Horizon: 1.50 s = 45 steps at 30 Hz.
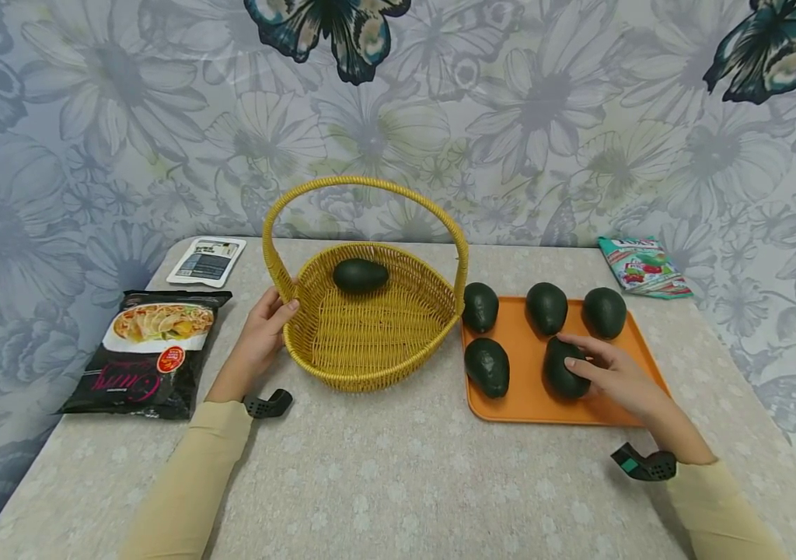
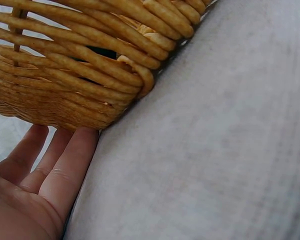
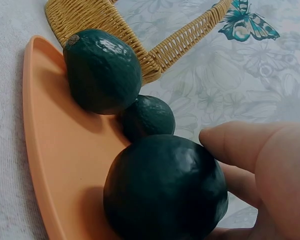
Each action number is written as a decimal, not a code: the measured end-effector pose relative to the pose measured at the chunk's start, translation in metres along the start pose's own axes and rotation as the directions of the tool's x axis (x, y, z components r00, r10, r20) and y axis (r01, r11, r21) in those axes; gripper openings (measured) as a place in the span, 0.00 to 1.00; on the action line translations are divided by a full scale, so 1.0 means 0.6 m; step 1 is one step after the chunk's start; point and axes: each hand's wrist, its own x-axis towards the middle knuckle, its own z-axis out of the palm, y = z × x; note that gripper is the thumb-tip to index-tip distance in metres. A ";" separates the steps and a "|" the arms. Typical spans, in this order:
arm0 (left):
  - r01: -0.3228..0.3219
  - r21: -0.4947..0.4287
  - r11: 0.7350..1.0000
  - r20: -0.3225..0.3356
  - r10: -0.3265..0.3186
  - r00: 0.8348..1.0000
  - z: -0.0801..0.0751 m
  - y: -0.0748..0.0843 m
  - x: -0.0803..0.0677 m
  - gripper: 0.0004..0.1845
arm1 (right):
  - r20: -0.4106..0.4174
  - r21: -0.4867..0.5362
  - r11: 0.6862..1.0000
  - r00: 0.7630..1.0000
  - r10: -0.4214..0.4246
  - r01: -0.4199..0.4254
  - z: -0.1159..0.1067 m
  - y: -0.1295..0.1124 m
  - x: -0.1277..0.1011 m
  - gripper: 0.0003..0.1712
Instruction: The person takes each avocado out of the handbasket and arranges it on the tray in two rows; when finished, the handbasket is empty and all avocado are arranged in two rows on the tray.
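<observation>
The avocado (image 1: 563,367), dark green and glossy, lies front right on the tray (image 1: 531,404), the right hand (image 1: 615,377) curled round it. Bare table lies in front. The left hand (image 1: 261,330), fingers straight, touches the basket (image 1: 370,342).

On the desk (image 1: 384,482) the basket (image 1: 370,342) sits at the centre, one avocado (image 1: 360,275) inside it toward 12 o'clock. At the basket's 3 o'clock lies the tray (image 1: 524,389), touching or just beside it — five avocados on it, three along the far edge, two nearer. The right hand (image 1: 615,377) rests on the near-right avocado (image 1: 562,369); the left hand (image 1: 261,334) touches the basket's wall at 9 o'clock. Further toward 9 o'clock lies a noodle packet (image 1: 149,350), a flat pack (image 1: 205,260) behind it at 11 o'clock. A snack bag (image 1: 643,267) lies beyond the tray at 2 o'clock.
</observation>
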 end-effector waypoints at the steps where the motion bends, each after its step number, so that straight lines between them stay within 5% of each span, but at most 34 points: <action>1: 0.001 0.002 1.000 0.000 -0.001 1.000 0.000 0.000 0.000 0.33 | 0.000 0.000 1.000 1.000 -0.002 0.002 0.000 0.000 0.000 0.33; 25: -0.018 -0.002 1.000 0.006 0.018 1.000 -0.001 -0.003 0.001 0.33 | 0.043 0.103 0.989 0.993 -0.113 0.108 0.034 -0.010 0.000 0.34; 34: -0.008 0.003 1.000 0.005 0.008 1.000 -0.002 -0.003 0.000 0.33 | -0.020 0.131 0.982 0.991 -0.131 0.132 0.053 -0.008 0.003 0.29; 39: -0.010 0.002 1.000 0.005 0.010 1.000 -0.002 -0.003 0.000 0.33 | -0.083 0.107 0.978 0.982 -0.173 0.181 0.055 -0.004 0.005 0.21; 45: -0.012 0.000 1.000 0.006 0.012 1.000 -0.002 -0.005 0.001 0.33 | -0.154 -0.036 0.968 0.956 -0.250 0.247 0.059 0.004 0.011 0.14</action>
